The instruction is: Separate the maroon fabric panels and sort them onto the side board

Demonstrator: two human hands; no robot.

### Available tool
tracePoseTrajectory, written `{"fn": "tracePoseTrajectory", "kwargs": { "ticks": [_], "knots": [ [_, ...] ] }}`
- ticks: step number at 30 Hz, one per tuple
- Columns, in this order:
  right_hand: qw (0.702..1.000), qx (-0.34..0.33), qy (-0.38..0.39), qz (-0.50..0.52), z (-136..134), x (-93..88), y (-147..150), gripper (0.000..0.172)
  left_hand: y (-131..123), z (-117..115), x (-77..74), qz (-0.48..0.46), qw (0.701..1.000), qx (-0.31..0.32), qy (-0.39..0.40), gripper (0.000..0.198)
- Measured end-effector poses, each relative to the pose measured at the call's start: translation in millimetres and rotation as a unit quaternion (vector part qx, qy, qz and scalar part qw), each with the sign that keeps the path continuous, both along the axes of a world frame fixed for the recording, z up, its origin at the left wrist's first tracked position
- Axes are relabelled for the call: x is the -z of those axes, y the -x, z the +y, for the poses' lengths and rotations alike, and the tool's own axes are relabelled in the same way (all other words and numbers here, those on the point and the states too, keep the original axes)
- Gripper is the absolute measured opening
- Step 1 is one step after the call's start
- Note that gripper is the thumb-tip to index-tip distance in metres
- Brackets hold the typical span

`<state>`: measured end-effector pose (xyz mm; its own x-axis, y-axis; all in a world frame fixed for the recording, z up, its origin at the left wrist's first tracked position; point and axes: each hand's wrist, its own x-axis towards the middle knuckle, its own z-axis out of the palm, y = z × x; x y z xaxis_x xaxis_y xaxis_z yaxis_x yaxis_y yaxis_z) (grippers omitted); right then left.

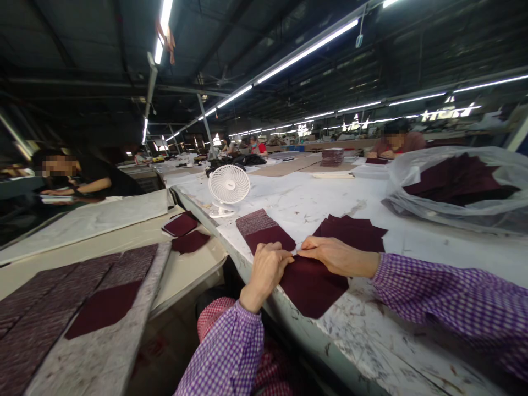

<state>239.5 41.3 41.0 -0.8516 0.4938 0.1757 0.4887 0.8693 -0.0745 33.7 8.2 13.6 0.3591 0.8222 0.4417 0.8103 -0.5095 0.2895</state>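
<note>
A dark maroon fabric piece (pixel 315 286) lies near the front edge of the white table, its upper edge pinched at two neighbouring spots. My left hand (pixel 267 269) has thumb and fingers closed on its upper left edge. Close beside it, my right hand (pixel 334 256) pinches the same edge with thumb and forefinger. Just beyond my left hand lies a stack of maroon pieces (pixel 264 228) with a speckled pale part at its far end. Fanned maroon pieces (pixel 355 231) lie behind my right hand.
A white fan (pixel 229 185) stands at the table's left edge. On the right is a clear plastic bag (pixel 454 212) of maroon pieces. The lower left table holds speckled stacks (pixel 99 280) on a board. One person sits at left (pixel 91 176), another across at right (pixel 406 146).
</note>
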Motion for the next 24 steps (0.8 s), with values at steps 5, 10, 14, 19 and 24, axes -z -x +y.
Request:
{"fn": "tracePoseTrajectory", "kwargs": {
  "ticks": [5,10,14,19,24],
  "knots": [
    [1.0,-0.002,0.002,0.009,2.1,0.8,0.4,0.039,12.4,0.6,5.5,-0.11,0.991,0.037,0.059,0.017],
    [1.0,-0.001,0.014,-0.004,-0.3,-3.3,0.2,0.044,18.6,-6.9,6.0,-0.114,0.992,0.026,0.044,0.015],
    [0.999,-0.008,0.002,-0.038,-1.6,-6.4,1.6,0.051,16.5,-13.6,5.2,-0.05,0.999,0.01,-0.008,0.016],
    [0.994,-0.016,-0.028,-0.102,-2.5,-13.6,7.9,0.059,15.6,-16.3,6.7,0.013,0.998,0.016,-0.064,0.024],
    [0.988,-0.012,-0.033,-0.15,-4.2,-24.5,16.2,0.062,28.6,-19.8,10.7,-0.062,0.997,0.024,-0.024,0.018]
  ]
}}
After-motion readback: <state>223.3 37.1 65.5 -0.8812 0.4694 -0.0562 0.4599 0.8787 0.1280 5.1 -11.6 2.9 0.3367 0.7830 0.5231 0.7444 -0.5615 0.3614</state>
